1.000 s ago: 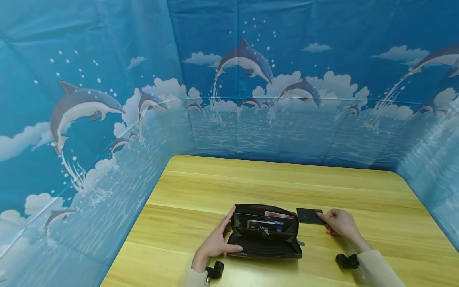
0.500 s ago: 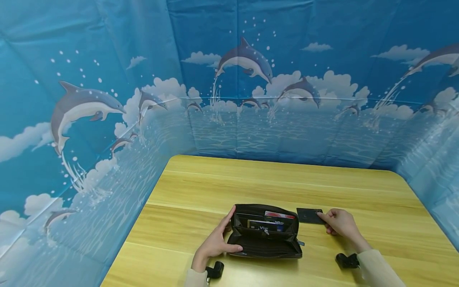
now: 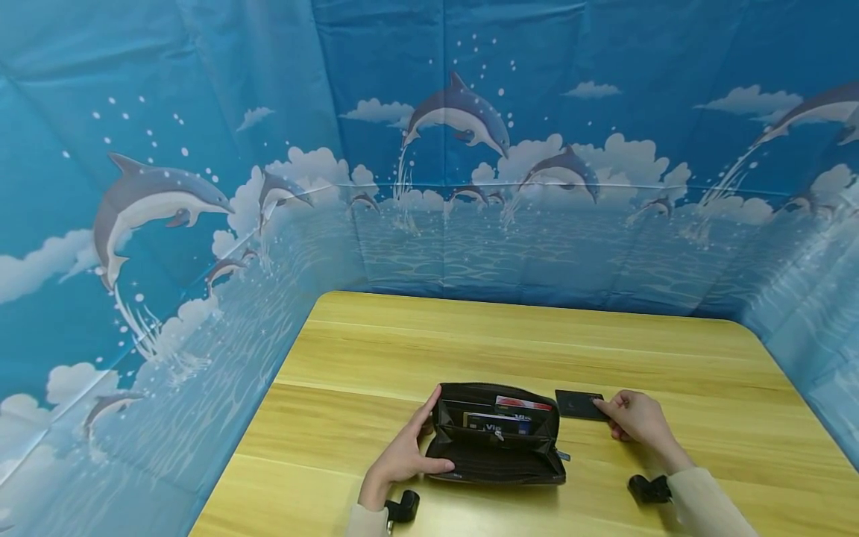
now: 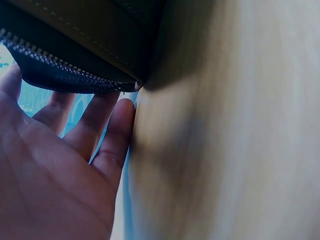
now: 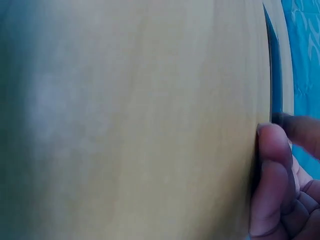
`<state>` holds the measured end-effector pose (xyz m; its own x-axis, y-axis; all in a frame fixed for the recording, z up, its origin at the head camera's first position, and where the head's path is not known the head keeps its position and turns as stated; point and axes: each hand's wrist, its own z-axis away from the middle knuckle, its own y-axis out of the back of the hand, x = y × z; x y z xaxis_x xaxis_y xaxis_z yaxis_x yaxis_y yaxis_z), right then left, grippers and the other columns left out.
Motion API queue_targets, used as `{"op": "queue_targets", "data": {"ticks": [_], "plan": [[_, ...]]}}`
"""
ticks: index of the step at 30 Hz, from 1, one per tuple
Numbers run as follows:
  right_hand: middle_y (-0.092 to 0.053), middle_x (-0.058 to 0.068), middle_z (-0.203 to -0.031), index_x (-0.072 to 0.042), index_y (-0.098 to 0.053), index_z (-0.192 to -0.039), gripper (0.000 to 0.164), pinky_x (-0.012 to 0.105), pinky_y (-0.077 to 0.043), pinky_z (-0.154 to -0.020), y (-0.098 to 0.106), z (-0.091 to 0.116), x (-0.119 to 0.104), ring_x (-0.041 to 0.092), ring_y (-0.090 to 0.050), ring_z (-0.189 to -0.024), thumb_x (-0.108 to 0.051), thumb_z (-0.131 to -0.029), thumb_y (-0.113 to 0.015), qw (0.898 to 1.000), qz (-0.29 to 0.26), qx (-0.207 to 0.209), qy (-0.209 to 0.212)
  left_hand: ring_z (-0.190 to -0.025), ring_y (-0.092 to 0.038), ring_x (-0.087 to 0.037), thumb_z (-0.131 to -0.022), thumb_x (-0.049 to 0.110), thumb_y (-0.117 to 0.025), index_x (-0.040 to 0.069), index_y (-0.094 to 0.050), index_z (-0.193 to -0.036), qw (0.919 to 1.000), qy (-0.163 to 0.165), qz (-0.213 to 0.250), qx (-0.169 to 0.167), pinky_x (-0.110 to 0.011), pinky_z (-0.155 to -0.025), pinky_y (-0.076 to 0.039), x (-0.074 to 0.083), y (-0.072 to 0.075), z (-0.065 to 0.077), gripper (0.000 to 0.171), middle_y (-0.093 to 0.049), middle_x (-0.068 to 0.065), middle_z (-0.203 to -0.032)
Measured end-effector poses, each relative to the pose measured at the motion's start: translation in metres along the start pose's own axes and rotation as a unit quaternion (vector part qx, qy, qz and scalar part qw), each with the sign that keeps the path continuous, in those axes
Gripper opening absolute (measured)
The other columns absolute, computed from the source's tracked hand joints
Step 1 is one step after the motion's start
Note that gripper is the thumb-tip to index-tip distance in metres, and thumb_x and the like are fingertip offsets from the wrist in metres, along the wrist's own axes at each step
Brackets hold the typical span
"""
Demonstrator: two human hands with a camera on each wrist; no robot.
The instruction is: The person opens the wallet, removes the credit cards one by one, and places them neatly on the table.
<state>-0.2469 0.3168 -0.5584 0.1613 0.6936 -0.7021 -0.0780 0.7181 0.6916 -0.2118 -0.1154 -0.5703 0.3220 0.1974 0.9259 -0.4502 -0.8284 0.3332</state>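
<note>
A black zip-around wallet (image 3: 495, 464) lies unzipped and spread on the table in the head view, its inside facing up. A card marked "Vip" (image 3: 495, 424) and a red-and-white card (image 3: 523, 403) stick out of its slots. My left hand (image 3: 405, 450) grips the wallet's left end, thumb on the near flap and fingers behind the far one. In the left wrist view, fingers (image 4: 100, 115) reach behind the zip edge. To the wallet's right, my right hand (image 3: 634, 419) pinches the right edge of a flat black card (image 3: 576, 403). The right wrist view shows that card (image 5: 275, 70) nearly edge-on.
The wood-grain table (image 3: 376, 339) has rounded far corners. Blue dolphin-print sheeting (image 3: 429, 246) hangs behind it and along both sides. A zip pull (image 3: 564, 455) juts from the wallet's right end. Black camera mounts (image 3: 403, 506) are worn on both wrists.
</note>
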Motion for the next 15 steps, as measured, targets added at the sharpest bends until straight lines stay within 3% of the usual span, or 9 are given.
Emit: {"op": "queue_targets", "data": {"ticks": [15], "plan": [[-0.056, 0.003, -0.054, -0.004, -0.054, -0.075, 0.040, 0.030, -0.046, -0.045, -0.0032, 0.0005, 0.0037, 0.017, -0.055, -0.046, -0.040, -0.093, -0.060, 0.999, 0.028, 0.020, 0.027, -0.139, -0.017, -0.026, -0.074, 0.021, -0.084, 0.028, -0.007, -0.154, 0.9998, -0.018, 0.005, 0.003, -0.051, -0.107, -0.022, -0.0020, -0.0005, 0.0006, 0.112, -0.009, 0.001, -0.157]]}}
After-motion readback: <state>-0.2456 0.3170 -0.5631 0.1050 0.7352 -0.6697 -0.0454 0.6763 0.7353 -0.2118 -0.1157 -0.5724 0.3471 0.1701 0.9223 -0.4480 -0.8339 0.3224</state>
